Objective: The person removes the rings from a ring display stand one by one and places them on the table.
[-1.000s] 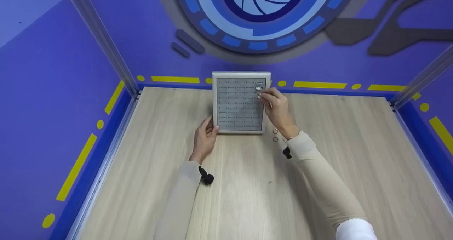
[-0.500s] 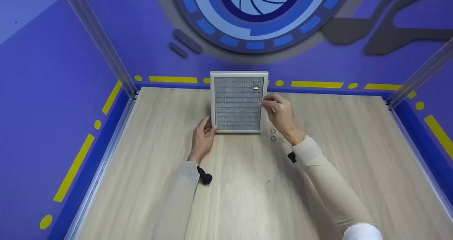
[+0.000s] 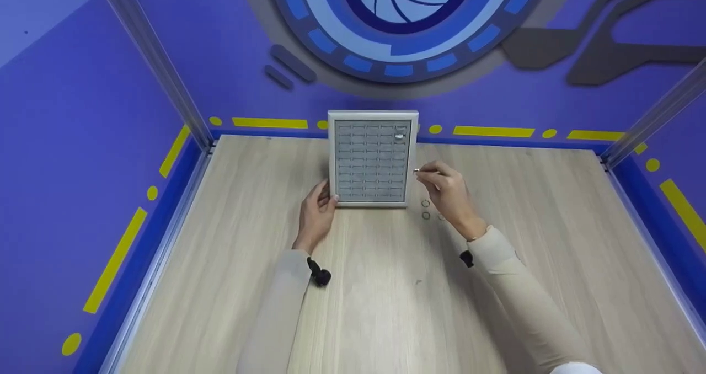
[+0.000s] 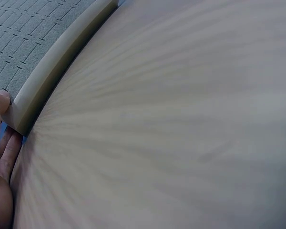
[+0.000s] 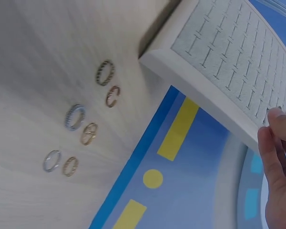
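A ring display tray (image 3: 369, 161), white-framed with grey slotted padding, stands propped up in the middle of the table. My left hand (image 3: 317, 214) holds its lower left corner, thumb on the front of the frame and fingers behind; the left wrist view shows the thumb (image 4: 2, 100) on the corner. Just right of the tray, my right hand (image 3: 449, 192) pinches a small silvery ring (image 3: 416, 170) between thumb and forefinger. A silver ring (image 3: 399, 136) sits in a slot near the tray's upper right corner.
Several rings, silver and gold-toned, lie on the table right of the tray, among them a silver ring (image 5: 75, 117) and a gold-toned ring (image 5: 70, 166). The wooden table (image 3: 375, 297) ends at a blue wall (image 3: 220, 76) behind the tray.
My right hand has moved away from the tray's upper right slots, down and to the right past the frame, with the ring between its fingertips. The left hand keeps its hold.
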`<state>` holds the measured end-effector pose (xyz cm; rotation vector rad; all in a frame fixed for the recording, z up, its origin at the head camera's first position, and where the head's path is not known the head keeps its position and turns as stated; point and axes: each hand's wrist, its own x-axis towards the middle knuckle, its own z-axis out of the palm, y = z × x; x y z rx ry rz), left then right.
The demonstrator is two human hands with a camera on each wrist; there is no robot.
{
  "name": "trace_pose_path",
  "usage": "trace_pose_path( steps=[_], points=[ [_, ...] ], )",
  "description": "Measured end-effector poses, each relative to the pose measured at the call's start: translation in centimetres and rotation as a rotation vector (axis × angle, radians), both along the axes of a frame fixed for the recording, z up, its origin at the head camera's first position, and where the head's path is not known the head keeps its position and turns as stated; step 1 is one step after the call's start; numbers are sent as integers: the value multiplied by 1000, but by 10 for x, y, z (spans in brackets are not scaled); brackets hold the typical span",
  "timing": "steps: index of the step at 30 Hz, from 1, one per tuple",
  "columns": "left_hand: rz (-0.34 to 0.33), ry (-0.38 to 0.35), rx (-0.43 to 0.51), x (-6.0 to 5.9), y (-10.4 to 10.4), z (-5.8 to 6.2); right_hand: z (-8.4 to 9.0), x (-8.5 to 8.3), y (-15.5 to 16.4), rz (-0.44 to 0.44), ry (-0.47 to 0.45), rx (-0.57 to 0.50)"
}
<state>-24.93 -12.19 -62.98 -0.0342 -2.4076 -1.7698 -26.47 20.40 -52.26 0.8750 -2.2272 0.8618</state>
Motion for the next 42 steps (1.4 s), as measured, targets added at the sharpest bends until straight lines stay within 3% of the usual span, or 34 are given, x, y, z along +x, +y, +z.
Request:
trace_pose_path(
  steps=[18, 26, 42],
  points=[
    [-7, -5, 27, 0, 4, -2, -26, 33, 23, -5, -60, 137],
    [1, 4, 26, -1, 1, -1, -34, 36, 29, -27, -140, 195],
    [-4, 24, 19, -2, 1, -2, -52, 41, 35, -41, -171, 305]
  ],
)
